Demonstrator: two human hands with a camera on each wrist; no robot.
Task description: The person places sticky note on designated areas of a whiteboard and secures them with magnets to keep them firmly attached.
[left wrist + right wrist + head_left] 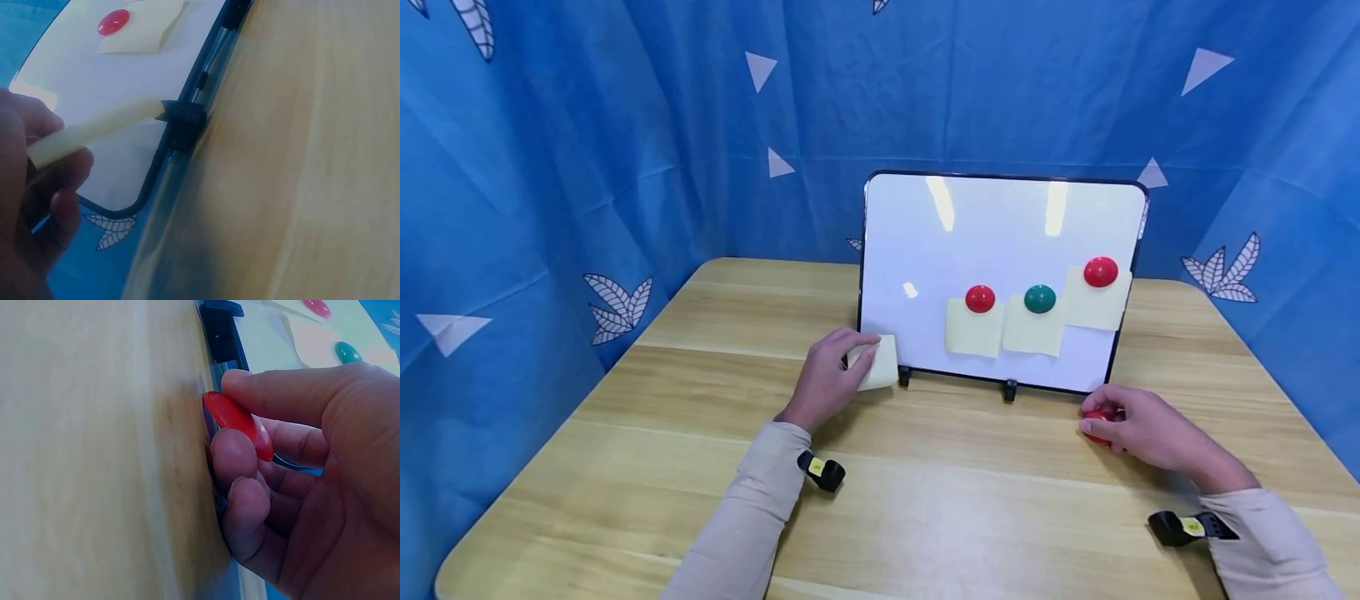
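Note:
At the board's lower left corner, my left hand (832, 371) grips a pale yellow sticky note pad (883, 363). The left wrist view has the pad (100, 130) edge-on between thumb and fingers, its far end by a black board foot (186, 119). Below the board's lower right corner, my right hand (1150, 429) pinches a round red magnet (1097, 427). In the right wrist view the magnet (240, 422) is tilted between thumb and fingers, close by the tabletop. The whiteboard (985, 208) bears three yellow notes, held by a red magnet (980, 298), a green magnet (1040, 298) and another red magnet (1101, 271).
The whiteboard stands upright on small black feet (1010, 390) upon a wooden table (925, 500). A blue patterned curtain (700, 125) hangs behind the table and along its sides. Light reflections show on the board's upper part.

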